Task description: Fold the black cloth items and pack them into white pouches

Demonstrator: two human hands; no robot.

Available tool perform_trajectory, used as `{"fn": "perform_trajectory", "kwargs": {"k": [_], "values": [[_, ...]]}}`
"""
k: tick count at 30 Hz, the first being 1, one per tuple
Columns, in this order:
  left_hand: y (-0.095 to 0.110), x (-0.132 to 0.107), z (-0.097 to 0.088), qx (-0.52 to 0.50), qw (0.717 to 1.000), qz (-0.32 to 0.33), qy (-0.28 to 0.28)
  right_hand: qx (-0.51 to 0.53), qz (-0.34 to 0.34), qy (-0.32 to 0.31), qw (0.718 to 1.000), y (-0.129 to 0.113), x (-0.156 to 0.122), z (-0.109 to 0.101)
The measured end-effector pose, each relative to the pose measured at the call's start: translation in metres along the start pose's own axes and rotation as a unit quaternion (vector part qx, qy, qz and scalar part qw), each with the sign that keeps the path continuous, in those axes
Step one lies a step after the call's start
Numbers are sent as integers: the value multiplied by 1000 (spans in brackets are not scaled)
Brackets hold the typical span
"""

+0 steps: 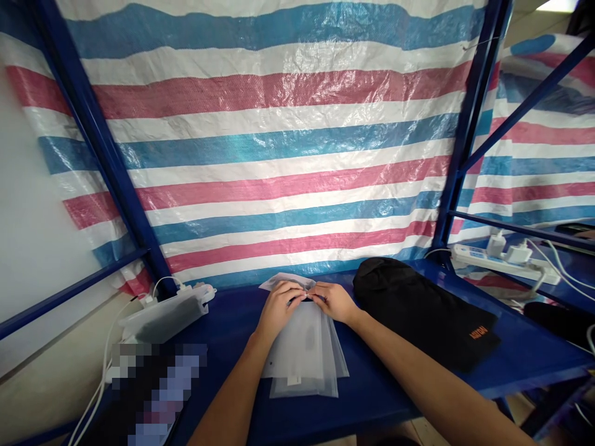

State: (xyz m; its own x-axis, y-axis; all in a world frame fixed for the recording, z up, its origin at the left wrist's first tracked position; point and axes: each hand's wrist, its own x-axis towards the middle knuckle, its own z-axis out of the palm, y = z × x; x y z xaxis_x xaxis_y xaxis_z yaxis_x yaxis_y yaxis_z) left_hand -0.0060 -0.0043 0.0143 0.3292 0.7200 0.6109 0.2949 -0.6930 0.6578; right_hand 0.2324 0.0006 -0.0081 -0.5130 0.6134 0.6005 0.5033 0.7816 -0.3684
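A stack of frosted translucent plastic bags (307, 353) lies on the blue table (381, 396) in front of me. My left hand (279, 308) and my right hand (333, 301) meet at the far end of the stack, fingers pinched together on the top edge of the uppermost bag. A small dark thing shows between the fingertips; I cannot make out what it is. A few white sheets (284, 282) stick out beyond the hands.
A black fabric pouch with orange lettering (423, 313) lies right of the bags. A white box with cables (162, 316) sits at the left, a power strip with chargers (504, 259) at the right rear. A striped tarp (279, 148) on blue posts closes the back.
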Motion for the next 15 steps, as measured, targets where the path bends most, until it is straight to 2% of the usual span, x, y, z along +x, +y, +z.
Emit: {"fn": "perform_trajectory", "kwargs": {"k": [3,5,11,15], "values": [[2,1,-3,-2,1000,-8,10,10,5,19,1000,0,3,-2],[2,1,-4,-8,999,-26,42,26,23,50,998,5,3,-7],[-11,-1,-12,-35,982,-96,159,38,165,180,969,41,-3,-27],[-15,-2,-15,-21,974,-102,201,36,192,213,957,51,-5,-29]]}}
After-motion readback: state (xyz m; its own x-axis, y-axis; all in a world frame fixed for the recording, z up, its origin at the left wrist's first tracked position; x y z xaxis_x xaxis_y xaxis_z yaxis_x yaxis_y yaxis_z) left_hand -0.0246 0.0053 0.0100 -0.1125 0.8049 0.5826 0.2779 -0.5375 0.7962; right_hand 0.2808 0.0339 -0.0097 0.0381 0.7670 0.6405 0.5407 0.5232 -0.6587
